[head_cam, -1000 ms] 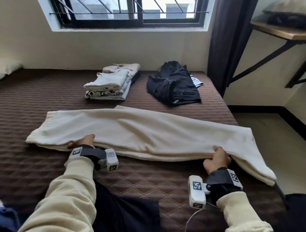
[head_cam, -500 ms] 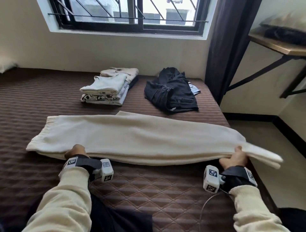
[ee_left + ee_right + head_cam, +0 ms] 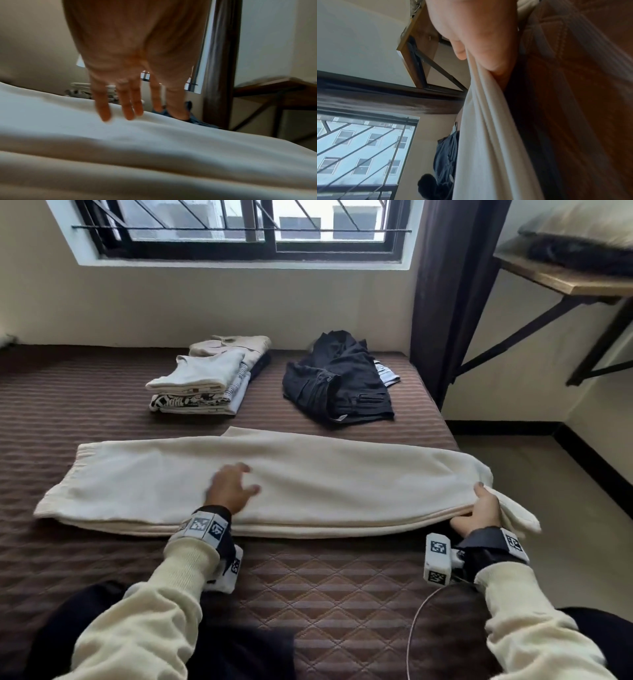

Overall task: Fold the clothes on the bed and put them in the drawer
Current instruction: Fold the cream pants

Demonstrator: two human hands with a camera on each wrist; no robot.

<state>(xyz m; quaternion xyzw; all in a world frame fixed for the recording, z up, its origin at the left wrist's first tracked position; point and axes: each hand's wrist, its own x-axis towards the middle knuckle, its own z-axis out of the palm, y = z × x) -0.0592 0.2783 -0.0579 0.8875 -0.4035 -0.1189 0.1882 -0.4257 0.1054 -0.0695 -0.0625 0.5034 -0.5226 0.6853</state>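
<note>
Across the near half of the bed (image 3: pixel 102 412), in front of the folded stack (image 3: pixel 202 381), the cream sweatpants (image 3: pixel 342 481) are laid out long and flat, already doubled leg over leg, cuffs out to the left of that stack and the waist end hanging a bit past the mattress edge on the right.

The left hand (image 3: pixel 230 487) is laid palm-down on the fabric just in front of the stack, fingers (image 3: pixel 104 108) straight and slightly spread, tips touching the cloth, nothing gripped. The right hand (image 3: pixel 479 510) is at the waist end, well right of the stack, with thumb and fingers curled round the near edge so the layers are pinched together; the wrist view shows the cloth bunched in that grip.

The step looks like smoothing before the crosswise fold. It's probably done best if the flat hand is swept outward toward the cuffs while the waist end is kept lightly taut, so creases get pushed out instead of trapped. The edges should be lined up before anything gets folded over, since thick fleece like this tends to slide and puff.

The fabric looks soft, heavy and matte, with ribbed cuffs. A dark crumpled garment (image 3: pixel 339 385) sits right of the stack, not yet folded. No drawer can be seen.
</note>
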